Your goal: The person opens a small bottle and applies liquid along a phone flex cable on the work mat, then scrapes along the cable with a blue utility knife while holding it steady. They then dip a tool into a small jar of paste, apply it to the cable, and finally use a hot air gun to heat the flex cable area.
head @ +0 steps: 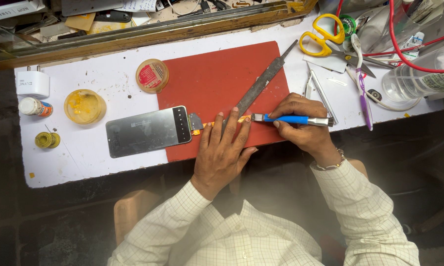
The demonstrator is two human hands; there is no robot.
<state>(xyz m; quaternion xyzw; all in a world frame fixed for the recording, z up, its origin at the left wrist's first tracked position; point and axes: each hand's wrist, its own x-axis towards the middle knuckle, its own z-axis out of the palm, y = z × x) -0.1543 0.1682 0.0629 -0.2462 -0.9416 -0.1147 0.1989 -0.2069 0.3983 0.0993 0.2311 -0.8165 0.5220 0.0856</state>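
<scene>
Blue-handled brush (291,119) is gripped in the right hand (305,123), fingers closed around the handle, metal ferrule end pointing right and bristles pointing left. The bristle tip meets an orange flex strip (217,122) lying on the red mat (217,74). The left hand (224,148) lies flat and open, palm down, fingertips pressing the strip against the mat; it grips nothing. The strip runs left to a small grey connector piece at the edge of a phone screen panel (145,131), which lies face-side up, half on the mat and half on the white table (84,162).

A long metal file (261,83) rests diagonally on the mat, its lower end just beside the left fingertips. Tweezers (320,91) lie on the table right of the mat, near the right hand. Further out: yellow-handled scissors (325,37) at upper right, a round tub with a red label (152,75) at the mat's upper left corner, a shallow yellow dish (84,106), a white charger plug (32,83) and a small bottle (34,106) at far left.
</scene>
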